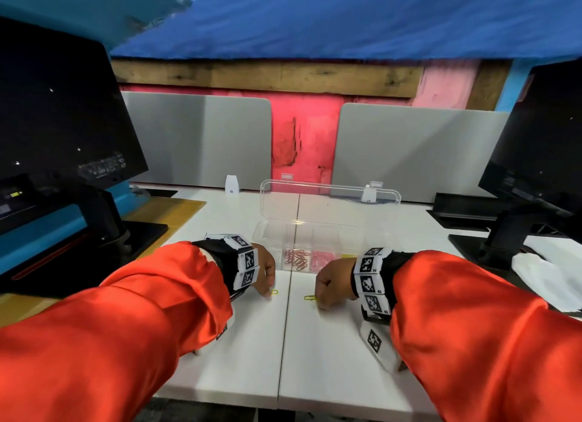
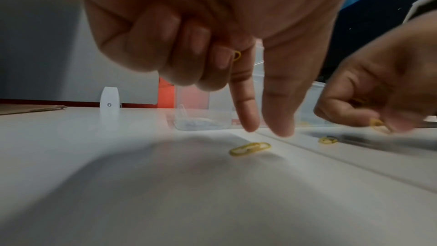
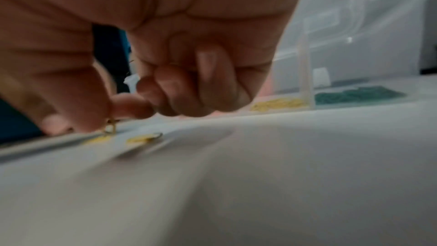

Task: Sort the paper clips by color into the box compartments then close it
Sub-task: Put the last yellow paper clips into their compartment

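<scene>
Left hand (image 2: 212, 35) holds one yellow clip (image 2: 237, 56), forefinger and thumb reaching; right hand (image 3: 146, 66) pinches another (image 3: 110, 126); light, flat, slippery wire; lift by an edge.

Yellow clips (image 1: 274, 292), orange sleeves (image 1: 141, 311)

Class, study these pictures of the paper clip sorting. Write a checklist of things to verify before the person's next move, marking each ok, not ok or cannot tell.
1. Box lid stands open: ok.
2. Yellow compartment already holds yellow clips, so the target is known: ok.
3. Right hand pinches the pinched clip: ok.
4. Left hand grips the loose clip: not ok, its fingertips are just above it.
5. Tucked clip is secure in the left hand's curled fingers: cannot tell.
6. Table has no clips left to sort: not ok, a second loose clip lies there too.
</scene>
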Available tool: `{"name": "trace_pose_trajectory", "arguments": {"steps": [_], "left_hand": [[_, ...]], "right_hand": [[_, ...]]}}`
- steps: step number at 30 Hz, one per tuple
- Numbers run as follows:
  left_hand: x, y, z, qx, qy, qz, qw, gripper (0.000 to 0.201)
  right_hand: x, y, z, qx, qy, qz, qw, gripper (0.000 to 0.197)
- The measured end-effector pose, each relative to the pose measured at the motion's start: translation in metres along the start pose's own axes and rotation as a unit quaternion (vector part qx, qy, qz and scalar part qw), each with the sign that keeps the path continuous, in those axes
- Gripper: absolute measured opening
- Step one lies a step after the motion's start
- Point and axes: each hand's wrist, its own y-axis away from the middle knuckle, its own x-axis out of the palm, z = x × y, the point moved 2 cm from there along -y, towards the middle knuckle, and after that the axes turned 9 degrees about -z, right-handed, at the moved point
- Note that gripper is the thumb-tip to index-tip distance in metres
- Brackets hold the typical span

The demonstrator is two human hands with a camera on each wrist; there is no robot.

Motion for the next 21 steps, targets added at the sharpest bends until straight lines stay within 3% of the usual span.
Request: {"name": "trace_pose_trajectory", "arguments": {"steps": [5, 10, 13, 15, 18, 21], "left_hand": [[0.01, -0.018, 0.0, -0.008, 0.034, 0.036, 0.999, 0.035], [0.014, -0.023, 0.006, -0.009, 0.039, 0.044, 0.998, 0.032], [0.016, -0.024, 0.01, -0.011, 0.047, 0.053, 0.997, 0.032], [0.016, -0.025, 0.011, -0.011, 0.05, 0.049, 0.998, 0.031], [0.014, -0.024, 0.011, -0.012, 0.057, 0.045, 0.997, 0.03], [0.013, -0.022, 0.009, -0.01, 0.061, 0.061, 0.996, 0.029]], "right_hand": [[-0.008, -0.014, -0.001, 0.02, 0.001, 0.002, 1.0, 0.019], [-0.001, -0.023, 0.006, -0.011, 0.038, -0.002, 0.999, 0.028], [-0.004, -0.024, 0.007, -0.019, 0.025, 0.025, 0.999, 0.024], [-0.006, -0.022, 0.008, -0.009, 0.018, -0.013, 1.0, 0.016], [-0.005, -0.019, 0.008, -0.008, 0.002, -0.031, 0.999, 0.033], [-0.008, -0.018, 0.01, -0.022, 0.033, -0.002, 0.999, 0.013]]}}
